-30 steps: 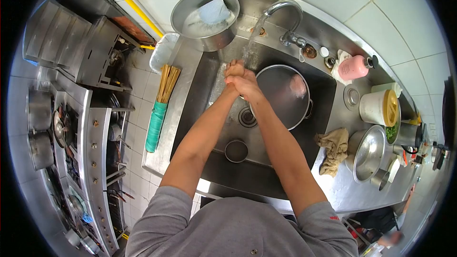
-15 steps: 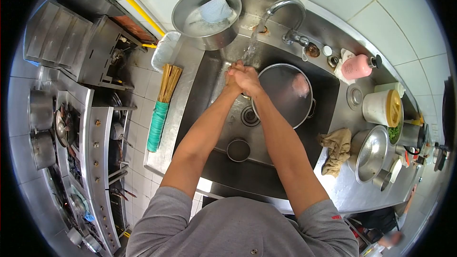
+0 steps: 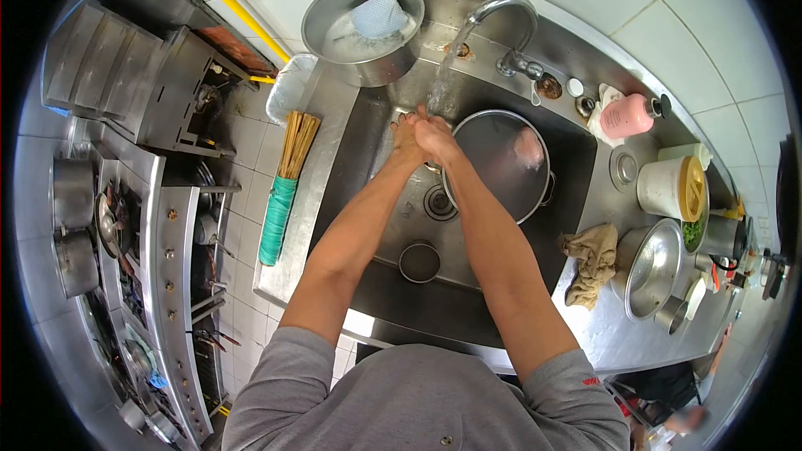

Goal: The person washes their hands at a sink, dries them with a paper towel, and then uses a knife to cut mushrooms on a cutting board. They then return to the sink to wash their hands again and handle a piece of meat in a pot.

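Water runs from the curved tap [image 3: 522, 21] into the steel sink [image 3: 451, 305]. My left hand [image 3: 406, 140] and my right hand [image 3: 433, 135] press together under the stream, one against the other, with fingers overlapping. Nothing but the other hand shows in either one. Just to their right, a large round pot [image 3: 493, 175] of dark water stands in the sink with a pinkish lump [image 3: 527, 149] in it. The drain [image 3: 439, 202] and a small round cup [image 3: 418, 263] lie below the hands.
A pot [image 3: 359, 71] with suds and a blue cloth stands at the back left. A bamboo brush [image 3: 278, 217] lies on the left ledge. To the right are a pink bottle [image 3: 626, 116], a brown cloth [image 3: 591, 263], a white bucket [image 3: 664, 186] and a steel bowl [image 3: 647, 271].
The hands have shifted slightly against each other, and the fingers of my left hand are more spread. Water still runs; the surrounding objects have not moved.
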`<state>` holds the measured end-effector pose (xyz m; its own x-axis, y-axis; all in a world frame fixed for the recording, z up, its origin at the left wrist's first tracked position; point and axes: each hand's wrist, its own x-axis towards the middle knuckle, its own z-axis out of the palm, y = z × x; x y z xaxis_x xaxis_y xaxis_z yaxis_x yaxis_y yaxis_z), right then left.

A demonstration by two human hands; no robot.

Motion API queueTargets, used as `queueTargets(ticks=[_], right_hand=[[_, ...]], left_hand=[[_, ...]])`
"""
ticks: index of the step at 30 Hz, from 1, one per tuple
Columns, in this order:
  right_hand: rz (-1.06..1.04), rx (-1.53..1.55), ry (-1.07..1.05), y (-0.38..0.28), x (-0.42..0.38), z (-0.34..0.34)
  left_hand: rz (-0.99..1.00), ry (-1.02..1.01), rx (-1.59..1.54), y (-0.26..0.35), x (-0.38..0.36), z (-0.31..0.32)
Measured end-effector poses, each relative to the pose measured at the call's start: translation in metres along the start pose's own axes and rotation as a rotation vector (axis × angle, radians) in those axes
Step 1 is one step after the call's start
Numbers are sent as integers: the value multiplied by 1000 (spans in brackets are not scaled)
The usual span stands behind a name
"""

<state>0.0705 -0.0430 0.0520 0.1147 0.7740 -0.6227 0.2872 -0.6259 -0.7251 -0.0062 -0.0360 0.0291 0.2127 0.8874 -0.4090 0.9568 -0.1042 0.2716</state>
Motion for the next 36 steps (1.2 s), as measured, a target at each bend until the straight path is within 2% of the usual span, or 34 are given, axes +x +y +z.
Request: queueTargets(ticks=[3,9,12,15,18,21,24,27,30,33,36], right_hand=[[-49,60,-15,3,-1,2],[-1,173,-48,19,26,11],[-25,28,-3,21,37,15],[35,97,18,11,27,13],[-27,118,12,23,52,20],[-1,157,-100,15,45,9],[-119,142,-72,28,64,12],[-105,14,41,21,56,9],[-63,-49,60,2,26,1],[-158,-238,-33,17,53,3],[-102,-99,31,16,46,7]], left_hand=[[8,-42,61,-4,7,5],[-5,47,138,-5,8,16],[-20,78,205,-5,14,22],[-5,72,228,-4,10,16],[-4,67,281,-5,13,17],[27,88,287,-6,15,18],[17,87,358,-4,18,19],[-20,97,334,-1,17,20],[8,96,223,1,12,18],[-23,79,322,2,15,21],[-8,87,284,0,13,20]])
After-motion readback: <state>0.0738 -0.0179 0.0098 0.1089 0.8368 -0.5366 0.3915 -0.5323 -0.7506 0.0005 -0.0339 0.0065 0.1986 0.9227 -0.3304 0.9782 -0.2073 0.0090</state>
